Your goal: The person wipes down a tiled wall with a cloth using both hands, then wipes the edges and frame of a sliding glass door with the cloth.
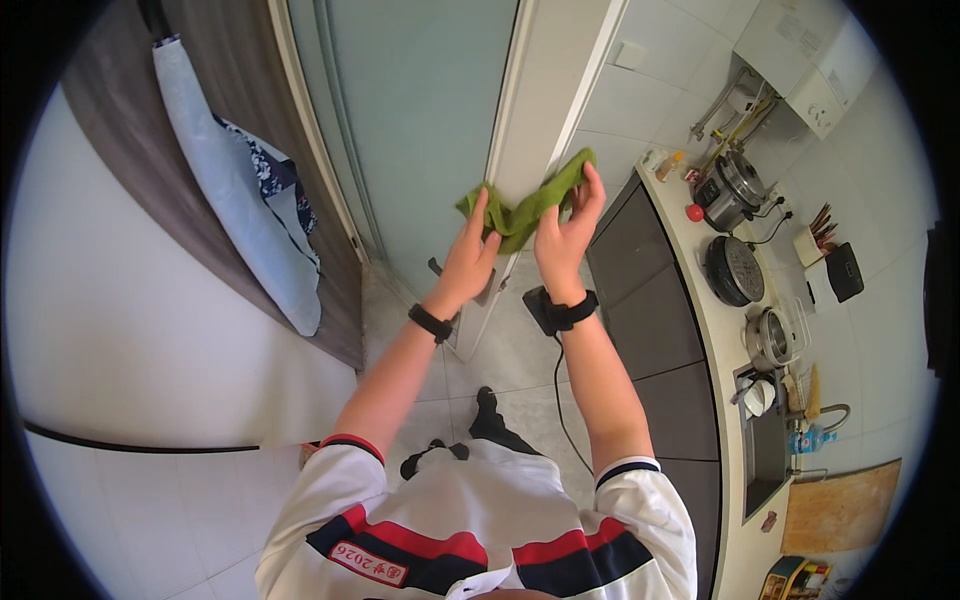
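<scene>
A crumpled green cloth [529,214] stretches between my two hands, in front of the edge of a door with a frosted glass panel [427,97]. My left hand [471,262] has its fingers on the cloth's left part, near the glass. At the cloth's right end, my right hand [571,232] pinches it between thumb and fingers. Below the left hand, a door handle [486,289] is partly hidden. Each wrist wears a black strap, and a cable hangs by the right one.
On the right, a kitchen counter [694,300] bears a pressure cooker [731,191], a black round electric pan [735,271], steel pots [769,337] and a sink [765,457]. A blue apron [232,187] hangs by a grey curtain [127,127] on the left.
</scene>
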`<state>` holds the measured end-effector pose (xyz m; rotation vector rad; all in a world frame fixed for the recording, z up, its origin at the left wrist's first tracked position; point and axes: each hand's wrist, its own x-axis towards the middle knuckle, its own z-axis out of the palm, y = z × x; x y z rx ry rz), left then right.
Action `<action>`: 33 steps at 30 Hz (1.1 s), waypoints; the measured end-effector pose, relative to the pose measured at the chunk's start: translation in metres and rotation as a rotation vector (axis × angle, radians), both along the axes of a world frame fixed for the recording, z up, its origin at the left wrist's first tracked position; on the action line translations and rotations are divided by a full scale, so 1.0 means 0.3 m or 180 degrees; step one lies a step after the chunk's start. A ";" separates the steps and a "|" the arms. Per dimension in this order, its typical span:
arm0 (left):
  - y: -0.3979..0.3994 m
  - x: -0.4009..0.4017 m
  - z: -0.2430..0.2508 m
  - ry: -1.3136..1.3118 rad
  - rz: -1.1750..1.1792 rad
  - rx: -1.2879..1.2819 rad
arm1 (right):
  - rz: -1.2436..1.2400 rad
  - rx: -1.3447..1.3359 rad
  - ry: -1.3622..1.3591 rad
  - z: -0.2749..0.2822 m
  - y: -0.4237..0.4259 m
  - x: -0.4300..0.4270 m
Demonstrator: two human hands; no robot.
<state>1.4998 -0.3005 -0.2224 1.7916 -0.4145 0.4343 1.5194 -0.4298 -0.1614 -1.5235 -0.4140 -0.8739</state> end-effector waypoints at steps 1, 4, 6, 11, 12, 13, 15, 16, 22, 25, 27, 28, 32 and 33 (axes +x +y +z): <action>-0.009 0.026 0.037 -0.0248 0.0001 -0.0024 | 0.0071 -0.0008 -0.0091 0.038 -0.011 0.030; -0.035 0.096 0.147 -0.0383 -0.0011 -0.0159 | 0.0272 0.0007 -0.0258 0.157 -0.020 0.108; -0.051 0.133 0.225 -0.0506 0.0050 -0.0133 | 0.0352 -0.0032 -0.0451 0.233 -0.020 0.163; -0.109 0.189 0.379 -0.1025 0.0114 -0.0063 | 0.0448 0.0008 -0.0649 0.408 -0.023 0.265; -0.123 0.203 0.399 -0.1023 0.0138 -0.0051 | 0.0334 -0.0013 -0.0618 0.426 -0.032 0.278; -0.135 0.217 0.415 -0.1206 0.0140 0.0069 | 0.0360 -0.0004 -0.0618 0.425 -0.042 0.298; -0.157 0.244 0.443 -0.1395 0.0172 0.0197 | 0.0687 0.0177 -0.0530 0.414 -0.062 0.337; -0.166 0.258 0.455 -0.1439 0.0160 0.0196 | 0.0716 0.0179 -0.0537 0.403 -0.071 0.345; -0.218 0.323 0.550 -0.1678 0.0127 0.0470 | 0.1736 0.0610 0.0252 0.320 -0.157 0.423; -0.255 0.364 0.630 -0.2151 0.0149 0.0864 | 0.1662 0.0667 -0.0133 0.372 -0.174 0.437; -0.258 0.400 0.646 -0.2445 0.0424 0.1018 | 0.1632 0.0737 -0.0368 0.405 -0.170 0.430; -0.248 0.414 0.633 -0.2455 0.0454 0.1135 | 0.1465 0.0716 -0.0491 0.411 -0.163 0.423; -0.221 0.430 0.413 -0.1730 0.0433 0.0973 | 0.1125 0.0490 -0.0129 0.301 -0.152 0.449; -0.218 0.423 0.338 -0.1543 0.0419 0.0911 | 0.1042 0.0204 0.0289 0.254 -0.161 0.447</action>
